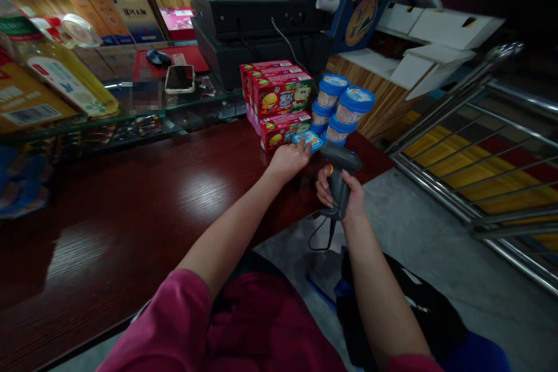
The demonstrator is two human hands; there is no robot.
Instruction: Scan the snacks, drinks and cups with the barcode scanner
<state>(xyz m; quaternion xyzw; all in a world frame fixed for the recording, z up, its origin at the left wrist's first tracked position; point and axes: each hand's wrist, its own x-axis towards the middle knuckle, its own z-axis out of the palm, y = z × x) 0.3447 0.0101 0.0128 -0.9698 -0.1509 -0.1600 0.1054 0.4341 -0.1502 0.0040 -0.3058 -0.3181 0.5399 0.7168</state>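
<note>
My right hand (344,193) is closed round the grip of a dark handheld barcode scanner (340,170), whose head points toward the goods on the dark red counter (143,197). My left hand (290,161) pinches a small blue-lidded tub (308,140), tilted beside the scanner head. Just behind it stand several red snack boxes (281,100) in a stack. Right of them are several blue-lidded tubs (344,106), stacked two high.
A black cash register with a receipt printer (261,23) stands behind the boxes. A phone (180,78) and a mouse (157,58) lie on the glass shelf at left. Metal railings (488,128) run along the right. The scanner's cable (320,235) hangs below my hand.
</note>
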